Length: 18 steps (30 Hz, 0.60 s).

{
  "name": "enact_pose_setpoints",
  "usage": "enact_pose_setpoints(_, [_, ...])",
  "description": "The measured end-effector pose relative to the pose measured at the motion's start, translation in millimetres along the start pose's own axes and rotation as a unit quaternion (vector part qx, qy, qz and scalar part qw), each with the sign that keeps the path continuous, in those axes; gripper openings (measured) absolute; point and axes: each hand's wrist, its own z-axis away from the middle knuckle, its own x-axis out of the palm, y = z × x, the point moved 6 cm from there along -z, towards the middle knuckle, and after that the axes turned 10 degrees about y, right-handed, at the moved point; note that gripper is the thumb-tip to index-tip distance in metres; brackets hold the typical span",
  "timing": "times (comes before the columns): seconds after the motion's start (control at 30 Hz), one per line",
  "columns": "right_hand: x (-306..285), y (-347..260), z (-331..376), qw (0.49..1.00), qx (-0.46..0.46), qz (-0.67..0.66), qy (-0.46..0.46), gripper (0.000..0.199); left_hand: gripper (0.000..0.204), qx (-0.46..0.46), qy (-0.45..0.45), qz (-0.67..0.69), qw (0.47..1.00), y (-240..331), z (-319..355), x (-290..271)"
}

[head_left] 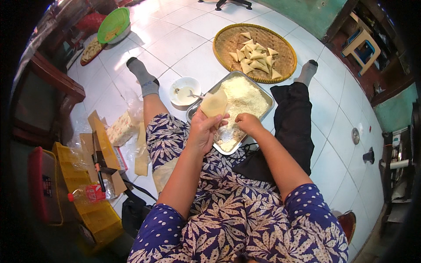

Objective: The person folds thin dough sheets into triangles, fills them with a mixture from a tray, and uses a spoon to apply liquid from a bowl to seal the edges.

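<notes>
My left hand (204, 128) holds up a pale pastry wrapper (214, 105), which looks folded into a pocket, gripped at its lower end. My right hand (249, 123) is beside it over a metal tray (271, 104). Its fingers are bent together just above the filling; whatever they pinch is hidden. A heap of pale yellow shredded filling (246, 94) covers much of the tray, which rests between my legs. Behind the wrapper, a spoon (196, 95) leans across the rim of a white bowl (179, 83), with some white residue inside.
Beyond the tray lies a round woven tray (222, 49) with several folded triangular pastries (258, 59). A green basin (115, 25) stands far left. Nearer left are an open cardboard box (105, 140), a plastic bottle (90, 193) and a yellow crate (72, 171). A plastic stool (363, 49) stands far right.
</notes>
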Motion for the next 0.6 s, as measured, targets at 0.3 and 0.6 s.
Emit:
enact_pose_setpoints(0.3, [52.6,-4.4,26.9,0.979,-0.013,0.199,0.039,0.021,0.044,0.052,0.090,0.057,0.993,-14.6,-34.8,-34.2])
enact_pose_setpoints(0.6, [58.2,-31.2,-7.3,0.985,-0.149,0.041,0.075,0.023,0.047,0.054,0.101,0.047,0.992,-8.3,-40.7,-44.0])
